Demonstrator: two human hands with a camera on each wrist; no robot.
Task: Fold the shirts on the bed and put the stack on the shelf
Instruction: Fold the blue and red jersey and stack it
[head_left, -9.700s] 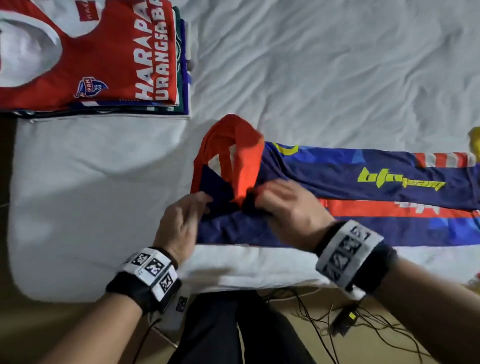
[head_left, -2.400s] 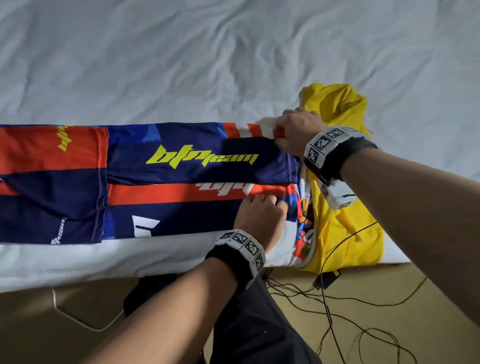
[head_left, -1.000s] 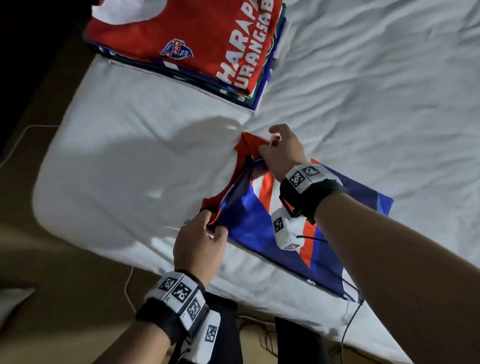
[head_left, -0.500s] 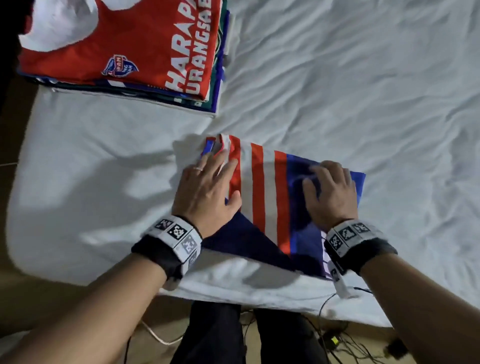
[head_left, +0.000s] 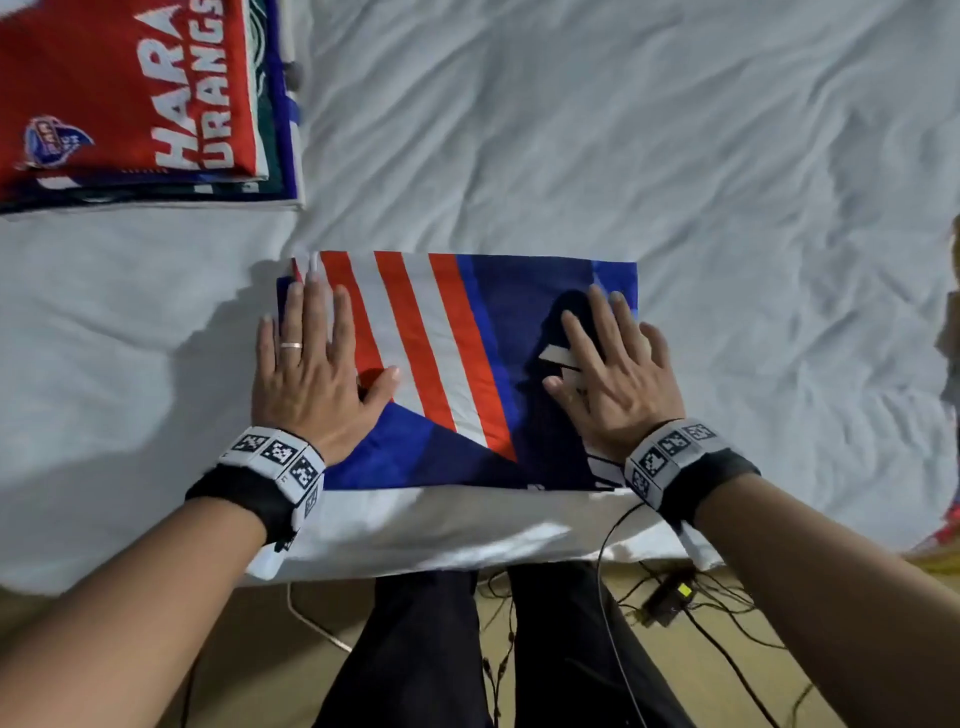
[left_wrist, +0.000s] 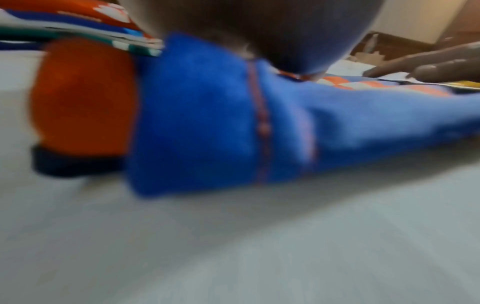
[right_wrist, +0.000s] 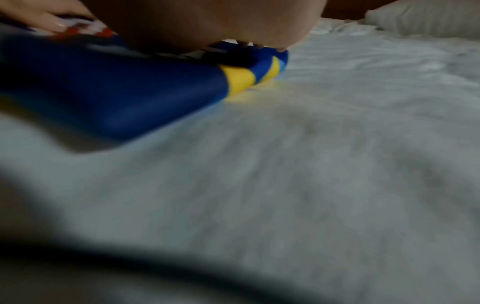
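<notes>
Blue, red-and-white-striped fabric lies flat under both palms: a folded jersey (head_left: 483, 364) on the white bed sheet (head_left: 675, 156), close to the near edge of the bed. The left hand (head_left: 311, 374) rests on the jersey's left end, fingers (head_left: 311, 312) straight and slightly spread, thumb out to the side over the red stripes; a ring sits on one finger. The right hand (head_left: 613, 374) lies flat on the dark blue right end, fingers (head_left: 605, 322) likewise straight and spread, gripping nothing. Both hands press the cloth and neither curls round it.

Beyond the left fingers and further to their left sits a stack of folded shirts (head_left: 140, 104), a red one with white lettering on top, well apart from the jersey. Each wrist carries a black band with white marker tiles.

The left wrist view, blurred, shows the jersey's rolled blue edge (left_wrist: 207, 123) with an orange part beside it, and the stack behind. The right wrist view, also blurred, shows the dark blue fold (right_wrist: 116, 88) with a yellow patch at its corner, lying on the sheet.

Below the bed edge are dark trousers (head_left: 426, 649) and loose cables (head_left: 701, 613) on the floor.
</notes>
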